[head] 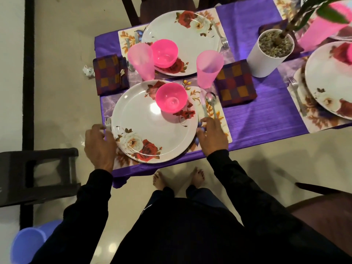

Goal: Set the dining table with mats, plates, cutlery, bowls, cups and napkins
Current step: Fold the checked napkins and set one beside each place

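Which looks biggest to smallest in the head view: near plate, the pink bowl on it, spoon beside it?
1. Near plate, clearly largest.
2. Pink bowl.
3. Spoon, partly hidden by the right hand.

three floral plates (152,126) are showing, the third at three o'clock. two pink bowls (170,97), three pink cups (208,67), two checked napkins (236,82), three forks (108,123), one spoon (211,101) and one white planter (270,54) are sitting around them.
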